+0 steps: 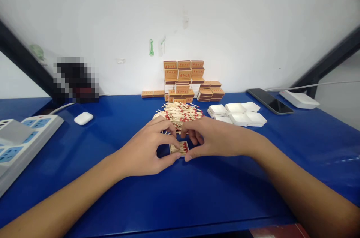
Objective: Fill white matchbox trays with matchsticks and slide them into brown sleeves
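A small white matchbox tray [170, 149] filled with red-tipped matches [184, 147] lies on the blue table between my hands. My left hand [152, 144] is closed on its left part, the thumb along the near edge and the index fingertip over the matches. At the tray's right end is my right hand [213, 138], its thumb by the near corner. A gap separates that thumb from the curled index finger beyond the tray. Just behind both hands spreads a heap of loose matches [180, 113], partly hidden by my fingers.
Orange matchboxes [184, 74] are stacked against the wall. White empty trays [239, 119] sit at right, near a phone [270, 101] and a white device [299, 99]. To the left are an earbud case [83, 118] and a power strip [42, 133].
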The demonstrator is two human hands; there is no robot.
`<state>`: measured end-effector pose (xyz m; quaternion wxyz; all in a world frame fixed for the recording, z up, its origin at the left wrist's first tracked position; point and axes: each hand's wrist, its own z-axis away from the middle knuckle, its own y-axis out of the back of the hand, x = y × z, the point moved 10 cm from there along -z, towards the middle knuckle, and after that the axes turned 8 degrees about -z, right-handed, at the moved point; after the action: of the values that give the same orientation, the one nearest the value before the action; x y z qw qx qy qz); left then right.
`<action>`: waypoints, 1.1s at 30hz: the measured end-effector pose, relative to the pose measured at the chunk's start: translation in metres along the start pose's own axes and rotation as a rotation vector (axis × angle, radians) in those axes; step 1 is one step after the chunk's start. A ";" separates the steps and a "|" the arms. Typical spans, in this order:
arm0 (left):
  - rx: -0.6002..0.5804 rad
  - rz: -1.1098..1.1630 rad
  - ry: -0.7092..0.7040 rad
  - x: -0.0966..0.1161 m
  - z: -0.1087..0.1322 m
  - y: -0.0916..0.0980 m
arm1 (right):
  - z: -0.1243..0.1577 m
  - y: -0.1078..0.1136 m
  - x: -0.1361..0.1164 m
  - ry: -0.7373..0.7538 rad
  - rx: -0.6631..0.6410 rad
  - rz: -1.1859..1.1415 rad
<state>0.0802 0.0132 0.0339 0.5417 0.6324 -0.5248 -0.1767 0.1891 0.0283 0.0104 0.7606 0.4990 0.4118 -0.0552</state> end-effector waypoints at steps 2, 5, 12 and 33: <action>0.023 -0.012 0.013 -0.003 -0.001 0.003 | 0.000 0.018 0.004 0.015 0.100 0.007; 0.032 -0.077 0.028 -0.008 0.000 0.005 | 0.001 0.044 0.013 0.022 0.314 0.046; 0.001 -0.173 0.011 -0.015 0.003 -0.001 | -0.018 0.059 0.007 0.110 0.469 0.147; -0.008 -0.183 -0.026 -0.020 0.006 -0.007 | -0.078 0.049 -0.005 0.011 0.144 0.591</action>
<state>0.0712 0.0262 0.0189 0.5190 0.6731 -0.4710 -0.2360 0.1655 0.1140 0.0360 0.7040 0.6501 0.2481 0.1420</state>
